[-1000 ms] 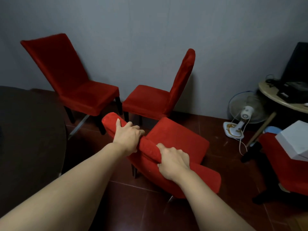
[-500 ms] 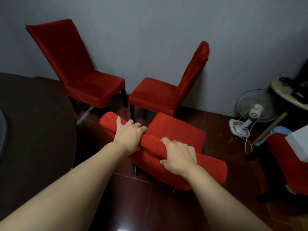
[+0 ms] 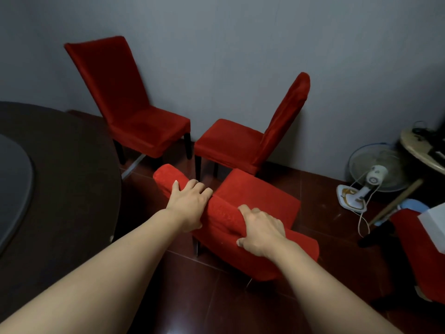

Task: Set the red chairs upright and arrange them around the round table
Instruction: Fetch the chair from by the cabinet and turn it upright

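A red chair (image 3: pixel 257 196) stands upright right below me, its seat pointing away toward the wall. My left hand (image 3: pixel 190 203) and my right hand (image 3: pixel 261 231) both grip the top of its backrest, fingers curled over the far side. The dark round table (image 3: pixel 65 169) fills the left side, close to the chair's left end. Two more red chairs stand upright near the wall: one (image 3: pixel 130 109) next to the table, the other (image 3: pixel 243 143) just beyond the held chair, seen side-on.
A white floor fan (image 3: pixel 370 174) with a loose cord stands at the right by the wall. A small beige table (image 3: pixel 416 148) holds dark items above it. Another red chair (image 3: pixel 431 259) with a white box (image 3: pixel 435 225) sits at the right edge. The floor is dark red tile.
The view has swung left, bringing more of the round table into sight. The held chair sits nearer the table, and both hands keep their grip on the backrest.
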### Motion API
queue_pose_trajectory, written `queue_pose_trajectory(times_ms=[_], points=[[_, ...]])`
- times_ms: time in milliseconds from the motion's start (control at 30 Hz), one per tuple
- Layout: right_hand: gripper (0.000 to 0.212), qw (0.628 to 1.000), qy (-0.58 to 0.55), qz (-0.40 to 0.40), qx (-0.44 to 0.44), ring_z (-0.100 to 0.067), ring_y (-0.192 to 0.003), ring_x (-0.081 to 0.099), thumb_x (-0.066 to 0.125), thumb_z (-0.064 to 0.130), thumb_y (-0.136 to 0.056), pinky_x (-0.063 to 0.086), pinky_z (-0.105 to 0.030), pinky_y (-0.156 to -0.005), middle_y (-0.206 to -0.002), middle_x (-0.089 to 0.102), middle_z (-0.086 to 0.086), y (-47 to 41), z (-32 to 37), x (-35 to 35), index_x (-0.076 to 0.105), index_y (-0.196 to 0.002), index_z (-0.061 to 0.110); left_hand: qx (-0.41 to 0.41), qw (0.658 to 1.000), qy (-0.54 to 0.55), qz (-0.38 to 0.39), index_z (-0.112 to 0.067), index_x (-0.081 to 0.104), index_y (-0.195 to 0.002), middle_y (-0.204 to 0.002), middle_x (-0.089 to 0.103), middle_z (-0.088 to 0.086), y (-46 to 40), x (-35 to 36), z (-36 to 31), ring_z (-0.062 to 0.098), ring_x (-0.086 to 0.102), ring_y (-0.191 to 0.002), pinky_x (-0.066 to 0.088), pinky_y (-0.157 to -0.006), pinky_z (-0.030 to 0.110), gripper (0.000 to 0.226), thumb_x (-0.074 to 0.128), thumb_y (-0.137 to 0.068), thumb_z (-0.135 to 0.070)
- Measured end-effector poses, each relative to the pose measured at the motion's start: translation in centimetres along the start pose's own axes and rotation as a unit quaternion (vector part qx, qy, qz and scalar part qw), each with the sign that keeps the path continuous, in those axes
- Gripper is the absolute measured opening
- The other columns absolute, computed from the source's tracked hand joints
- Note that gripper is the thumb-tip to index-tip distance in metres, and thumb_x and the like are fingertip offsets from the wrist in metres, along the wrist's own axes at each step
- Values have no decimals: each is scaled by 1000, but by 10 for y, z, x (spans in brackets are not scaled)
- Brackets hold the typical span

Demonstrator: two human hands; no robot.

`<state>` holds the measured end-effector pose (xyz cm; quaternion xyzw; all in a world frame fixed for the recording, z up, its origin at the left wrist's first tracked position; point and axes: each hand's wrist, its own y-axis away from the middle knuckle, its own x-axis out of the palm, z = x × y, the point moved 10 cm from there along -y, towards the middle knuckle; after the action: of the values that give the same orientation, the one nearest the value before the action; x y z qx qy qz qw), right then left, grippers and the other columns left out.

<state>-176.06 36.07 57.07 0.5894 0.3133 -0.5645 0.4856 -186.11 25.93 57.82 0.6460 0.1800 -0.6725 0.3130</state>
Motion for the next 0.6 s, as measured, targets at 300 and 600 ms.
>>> queue_pose_trajectory(times_ms=[300,600], points=[[81,996,33,3,-83,-32,-108,60,68,22,-83,46,-42,-85,-120,57,-7,5,-12,4,16,-144,37,-128,991,37,19,-29,32,-140,-147,28,5,7,-1,-16,26,7,-144,24,-107,58,87,67,-70,-66],[73,989,35,-12,-145,-33,-106,61,57,11,-84,45,-37,-79,-115,63,-9,18,-12,9,20,-143,34,-195,980,16,36,-30,29,-143,-148,29,4,33,-1,-33,28,9,-144,27,-106,54,83,62,-75,-65]])
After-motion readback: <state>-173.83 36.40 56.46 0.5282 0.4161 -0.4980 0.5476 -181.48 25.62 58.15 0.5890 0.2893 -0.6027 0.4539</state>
